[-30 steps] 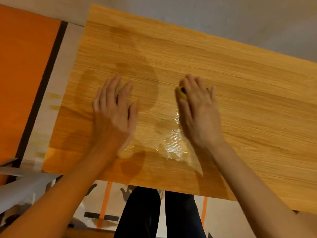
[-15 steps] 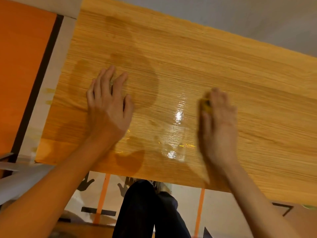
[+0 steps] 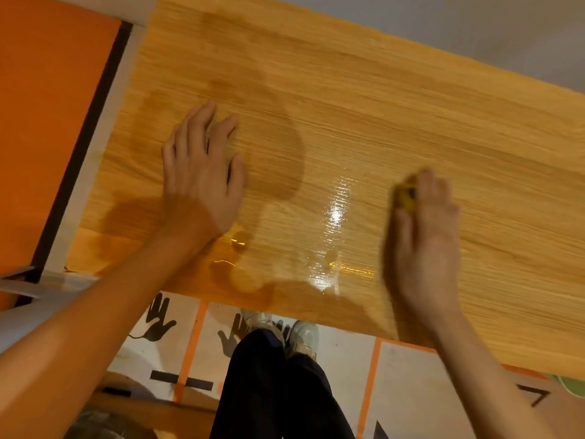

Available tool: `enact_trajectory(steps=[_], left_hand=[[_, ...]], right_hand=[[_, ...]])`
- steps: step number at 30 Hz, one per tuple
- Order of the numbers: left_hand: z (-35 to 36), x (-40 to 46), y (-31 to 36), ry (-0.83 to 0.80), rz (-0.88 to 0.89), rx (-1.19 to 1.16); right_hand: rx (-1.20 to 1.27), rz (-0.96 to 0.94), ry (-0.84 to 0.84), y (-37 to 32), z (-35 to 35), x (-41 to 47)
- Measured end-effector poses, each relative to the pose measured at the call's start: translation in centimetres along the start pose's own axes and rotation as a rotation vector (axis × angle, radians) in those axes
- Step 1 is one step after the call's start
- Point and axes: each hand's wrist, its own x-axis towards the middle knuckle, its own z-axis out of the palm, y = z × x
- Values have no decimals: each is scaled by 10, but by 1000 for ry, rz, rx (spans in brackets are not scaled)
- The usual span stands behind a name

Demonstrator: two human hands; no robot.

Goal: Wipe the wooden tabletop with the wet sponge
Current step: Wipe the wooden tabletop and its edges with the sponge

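1. Two hands are on the wooden tabletop [image 3: 395, 99], both palm down.
2. Left hand [image 3: 202, 175] lies flat with its fingers straight and slightly spread, holding nothing, just pressing on the wood near the left end.
3. Right hand [image 3: 424, 229] is over the yellow sponge [image 3: 406, 196], pressing it onto the table. It's motion-blurred, so I can't tell if the fingers curl round the sponge or only lie on top. Only a bit of yellow pokes out between thumb and index finger.
4. Wet streak [image 3: 335, 217] shines between the two hands, running toward the near edge, with a couple of small puddles [image 3: 239, 243] just beside the left wrist.
5. Darker damp patches [image 3: 278, 153] sit on the wood around and beyond the left hand.
6. Below the table edge you can see dark trousers [image 3: 278, 391], pale shoes [image 3: 304, 337] and black handprint markings [image 3: 158, 324] on the floor.
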Motion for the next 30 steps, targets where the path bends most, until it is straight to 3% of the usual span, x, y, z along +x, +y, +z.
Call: enact_trajectory(steps=[2,3,5,7,9,11,16,20,23,25,27,30], left_hand=[[-1,0,-1,-2,-6,8],[-1,0,-1,-6,-9,15],[-2,1,-1,-27,-14,20],[-4,1,-3,-55,-14,-13],[-11,-2,-10,-78,30,-75],[-20,-17,-21,-74,75,-95],[-29,-71,-34,-46,-9,-136],[-23,-78,-33,37,18,-113],[-20,-80,-36,59,24,-101],[-19,-79,-36,60,20,-98],[-20,-78,-37,49,17,-91],[-18,-79,-39,47,23,-74]], right_hand=[[1,210,96,1,-2,-1],[-3,213,107,-19,10,-6],[-3,19,71,-74,45,-23],[24,-289,-50,-119,73,-42],[-9,-510,-166,-121,74,-35],[-37,-467,-169,-89,55,-14],[-22,-39,-19,-40,21,40],[20,-215,-65,-60,35,-21],[-90,-376,-197,-31,22,-103],[-137,-480,-282,-12,11,-112],[-90,-466,-301,-15,8,-76],[-22,-262,-139,-35,17,0]])
